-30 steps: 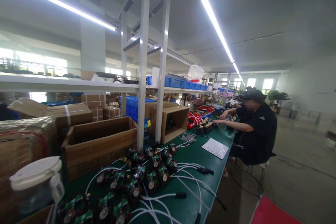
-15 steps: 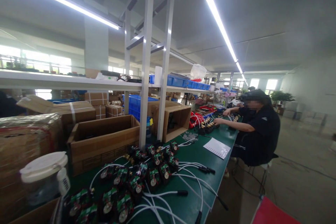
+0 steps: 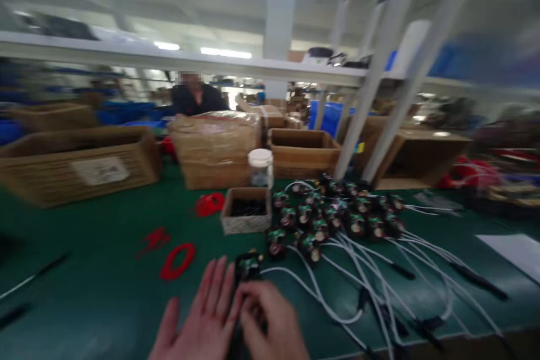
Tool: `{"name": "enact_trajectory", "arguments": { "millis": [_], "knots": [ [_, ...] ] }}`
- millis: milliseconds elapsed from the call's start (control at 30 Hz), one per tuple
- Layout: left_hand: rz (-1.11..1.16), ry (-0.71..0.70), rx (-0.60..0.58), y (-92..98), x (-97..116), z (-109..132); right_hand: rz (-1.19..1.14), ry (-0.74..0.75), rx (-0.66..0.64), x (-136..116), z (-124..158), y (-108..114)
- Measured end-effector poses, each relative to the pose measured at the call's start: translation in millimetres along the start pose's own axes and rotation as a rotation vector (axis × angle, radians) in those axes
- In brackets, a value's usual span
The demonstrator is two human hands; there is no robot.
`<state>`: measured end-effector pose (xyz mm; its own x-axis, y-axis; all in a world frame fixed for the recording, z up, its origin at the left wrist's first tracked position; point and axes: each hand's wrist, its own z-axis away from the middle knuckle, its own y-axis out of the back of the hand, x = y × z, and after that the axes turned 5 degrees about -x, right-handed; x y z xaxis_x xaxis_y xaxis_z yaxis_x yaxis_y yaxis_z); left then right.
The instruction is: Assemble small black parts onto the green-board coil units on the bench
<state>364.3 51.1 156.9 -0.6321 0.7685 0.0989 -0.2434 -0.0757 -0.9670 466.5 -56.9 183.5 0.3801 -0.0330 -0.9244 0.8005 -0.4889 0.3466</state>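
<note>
My left hand (image 3: 200, 315) lies palm up with its fingers stretched out, low in the middle of the head view. Beside it, my right hand (image 3: 276, 320) is closed, its fingertips pinched together at the edge of my left hand. Blur hides what, if anything, is between those fingertips. Just beyond my fingers sits one black unit with a green circuit board (image 3: 248, 265), a white cable running from it to the right. Several similar circuit-board units (image 3: 319, 229) stand in a cluster farther right, with white cables (image 3: 354, 259) ending in black plugs.
A small box of black parts (image 3: 246, 225) stands behind my hands, near a white-lidded jar (image 3: 260, 160). Red loops (image 3: 178, 261) lie on the green table (image 3: 97, 298). Large cartons (image 3: 215, 149) and metal posts (image 3: 358, 118) line the back. A person (image 3: 198, 98) is beyond.
The view has swung left and down from along the bench to the table in front. Both my hands are now in view. The person seated at the right is out of view.
</note>
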Motion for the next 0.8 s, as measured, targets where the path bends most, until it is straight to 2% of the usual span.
{"name": "enact_trajectory", "arguments": {
  "millis": [100,167,233,433,633,800],
  "knots": [
    [0.048,0.028,-0.192,-11.1,4,21,0.002,0.017,0.031,18,-1,-1],
    [0.047,0.029,-0.31,-16.9,3,22,0.006,0.025,0.03,25,-3,3],
    [0.02,0.026,-0.372,-18.8,2,21,0.016,0.015,0.049,28,-4,8],
    [-0.044,0.016,-0.386,-14.4,2,25,0.019,-0.051,0.061,31,-4,9],
    [-0.071,0.036,-0.38,-12.8,-2,28,-0.101,-0.17,0.013,31,-8,5],
    [-0.108,0.059,-0.397,-11.5,-5,29,-0.113,-0.178,0.024,28,-12,-2]
  ]
}}
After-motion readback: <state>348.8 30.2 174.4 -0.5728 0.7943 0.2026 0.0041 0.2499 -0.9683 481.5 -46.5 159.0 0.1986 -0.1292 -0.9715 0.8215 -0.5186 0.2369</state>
